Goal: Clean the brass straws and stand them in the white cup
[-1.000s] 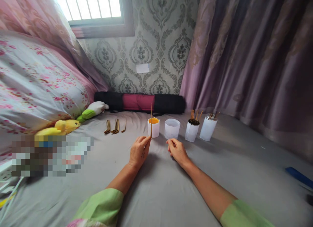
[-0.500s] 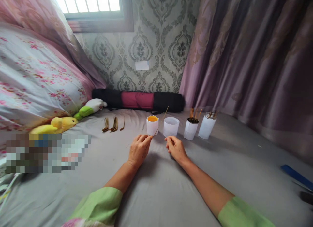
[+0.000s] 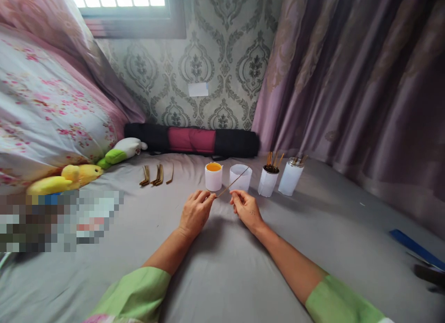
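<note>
My left hand [image 3: 196,212] pinches one end of a thin brown stick [image 3: 239,176], which slants up to the right across the front of a translucent white cup [image 3: 240,180]. My right hand [image 3: 247,211] is closed, its fingertips just below the stick; whether they touch it or hold anything, I cannot tell. Left of that cup stands a white cup with an orange inside [image 3: 213,179]. On the sheet farther left lie two bundles of bent brown sticks [image 3: 144,175] and a single bent stick [image 3: 170,174].
To the right stand a white-wrapped can of brown sticks [image 3: 268,183] and a taller wrapped can [image 3: 291,177]. A black and maroon roll [image 3: 191,140] lies along the wall. Plush toys [image 3: 81,175] lie left, and a blue flat object [image 3: 415,246] right, on the grey sheet [image 3: 222,276].
The stick in my left hand has swung down to the right, from steep to a lower slant. My right hand has come slightly nearer my left. The view has shifted a little.
</note>
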Demonstrator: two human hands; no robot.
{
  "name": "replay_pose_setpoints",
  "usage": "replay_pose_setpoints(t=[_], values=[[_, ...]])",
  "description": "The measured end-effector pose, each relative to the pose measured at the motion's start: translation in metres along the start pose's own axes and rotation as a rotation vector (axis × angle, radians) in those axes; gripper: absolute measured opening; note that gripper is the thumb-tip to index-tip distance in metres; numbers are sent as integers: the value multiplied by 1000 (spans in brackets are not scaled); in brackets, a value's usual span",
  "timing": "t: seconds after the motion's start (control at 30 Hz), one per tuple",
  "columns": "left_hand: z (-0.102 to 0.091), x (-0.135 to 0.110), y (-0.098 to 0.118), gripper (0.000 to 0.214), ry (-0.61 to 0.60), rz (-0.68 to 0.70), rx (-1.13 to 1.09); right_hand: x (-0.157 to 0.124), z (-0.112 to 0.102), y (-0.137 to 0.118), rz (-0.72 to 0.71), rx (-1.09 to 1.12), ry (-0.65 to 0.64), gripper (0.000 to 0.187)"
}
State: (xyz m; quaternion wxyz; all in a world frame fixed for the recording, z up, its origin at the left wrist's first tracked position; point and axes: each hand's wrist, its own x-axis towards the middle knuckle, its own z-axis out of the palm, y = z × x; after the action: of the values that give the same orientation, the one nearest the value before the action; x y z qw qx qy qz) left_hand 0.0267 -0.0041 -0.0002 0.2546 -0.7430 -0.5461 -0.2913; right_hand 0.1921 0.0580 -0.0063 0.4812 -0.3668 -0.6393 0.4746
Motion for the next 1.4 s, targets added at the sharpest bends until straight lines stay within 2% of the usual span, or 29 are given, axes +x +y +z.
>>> replay_pose_setpoints(t=[0.37,0.83,1.4], values=[[1,-1,1,24,-14,45,31,-4,3,-11,77,83,-31,39],[-3,1,4,24,-63,86,29,-2,3,-7,134,210,-17,39],[-1,-1,2,24,-107,42,-43,-2,3,-7,142,224,-19,40]])
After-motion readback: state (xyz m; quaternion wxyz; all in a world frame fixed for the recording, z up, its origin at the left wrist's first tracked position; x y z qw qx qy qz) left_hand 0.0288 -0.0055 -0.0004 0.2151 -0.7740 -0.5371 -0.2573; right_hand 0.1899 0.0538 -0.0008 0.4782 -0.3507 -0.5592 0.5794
